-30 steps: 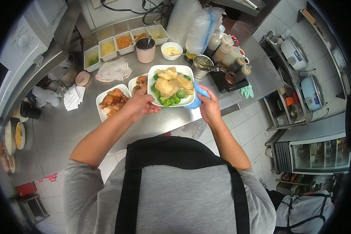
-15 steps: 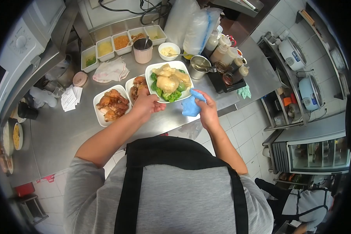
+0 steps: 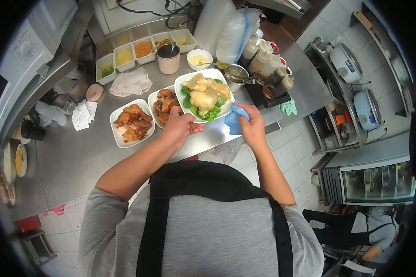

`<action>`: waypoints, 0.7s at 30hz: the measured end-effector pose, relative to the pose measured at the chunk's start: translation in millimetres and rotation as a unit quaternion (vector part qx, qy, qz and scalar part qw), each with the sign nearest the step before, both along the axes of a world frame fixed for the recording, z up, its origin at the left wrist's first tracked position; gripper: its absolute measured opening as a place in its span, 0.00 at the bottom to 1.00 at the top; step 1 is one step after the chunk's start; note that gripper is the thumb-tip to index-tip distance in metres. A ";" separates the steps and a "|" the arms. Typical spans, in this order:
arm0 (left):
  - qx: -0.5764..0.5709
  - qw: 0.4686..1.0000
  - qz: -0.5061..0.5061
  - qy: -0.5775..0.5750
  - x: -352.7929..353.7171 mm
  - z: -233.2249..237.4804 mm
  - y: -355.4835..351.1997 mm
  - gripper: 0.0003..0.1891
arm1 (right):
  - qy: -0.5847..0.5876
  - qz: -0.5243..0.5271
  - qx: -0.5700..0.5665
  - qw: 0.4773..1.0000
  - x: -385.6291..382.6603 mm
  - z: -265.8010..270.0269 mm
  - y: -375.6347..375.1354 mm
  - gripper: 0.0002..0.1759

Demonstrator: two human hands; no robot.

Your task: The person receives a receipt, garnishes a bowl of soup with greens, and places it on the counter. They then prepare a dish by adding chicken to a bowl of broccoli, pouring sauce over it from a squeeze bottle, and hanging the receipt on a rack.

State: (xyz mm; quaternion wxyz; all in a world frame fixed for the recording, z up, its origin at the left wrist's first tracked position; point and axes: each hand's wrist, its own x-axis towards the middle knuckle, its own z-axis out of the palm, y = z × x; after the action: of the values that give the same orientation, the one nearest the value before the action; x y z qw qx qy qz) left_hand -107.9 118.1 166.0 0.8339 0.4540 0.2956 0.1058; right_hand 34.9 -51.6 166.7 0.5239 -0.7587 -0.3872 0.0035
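My left hand (image 3: 181,128) grips the lower left edge of a square white plate (image 3: 182,96), its fingers partly under the rim. On the plate lie pale sauced chicken pieces (image 3: 203,98) over green broccoli (image 3: 211,113). A blue cloth (image 3: 235,121) is pinched in my right hand (image 3: 252,124), its top touching the plate's right edge. To the left, on the steel counter, sit a white dish (image 3: 116,138) of browned roast chicken (image 3: 133,123) and a second dish (image 3: 153,100) of brown meat (image 3: 165,106), partly hidden by my left hand and the plate.
Along the back stand several white tubs (image 3: 125,57), a pink canister (image 3: 169,65) and a small white bowl (image 3: 200,60). A steel pot (image 3: 235,85) and squeeze bottles (image 3: 263,57) are at right. A folded towel (image 3: 131,83) and paper slips (image 3: 83,115) lie left. Behind, a co-worker (image 3: 379,231) bends over.
The plate has shifted slightly right with my left hand. My right hand has moved a little right and up, bringing the cloth along the plate's edge. The co-worker has shifted position.
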 end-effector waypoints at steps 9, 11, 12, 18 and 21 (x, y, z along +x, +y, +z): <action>-0.004 0.999 0.025 -0.031 -19.5 1.4 17.3 0.17 | 0.460 0.104 0.157 0.868 19.6 -49.7 -18.1 0.22; -0.012 0.999 0.034 -0.028 -35.5 10.6 22.5 0.17 | 0.381 0.033 0.133 0.914 26.4 -73.8 -0.7 0.21; -0.015 0.999 0.042 -0.026 -44.3 17.0 23.2 0.18 | 0.171 0.019 0.006 0.985 21.1 -68.4 4.9 0.21; -0.023 0.993 0.115 -0.009 -92.7 31.7 14.4 0.23 | -0.163 -0.011 0.029 0.986 69.8 13.6 1.2 0.15; 0.002 0.984 0.175 0.000 -102.9 34.7 -4.3 0.23 | -0.167 -0.092 -0.002 0.982 159.3 83.7 -10.6 0.08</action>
State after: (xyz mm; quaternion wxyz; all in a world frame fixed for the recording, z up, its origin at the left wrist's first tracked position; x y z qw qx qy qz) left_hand -210.8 113.8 200.7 0.8015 0.3968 0.3701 0.2512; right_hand 194.2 -62.2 250.4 0.4489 -0.7819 -0.3974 -0.1710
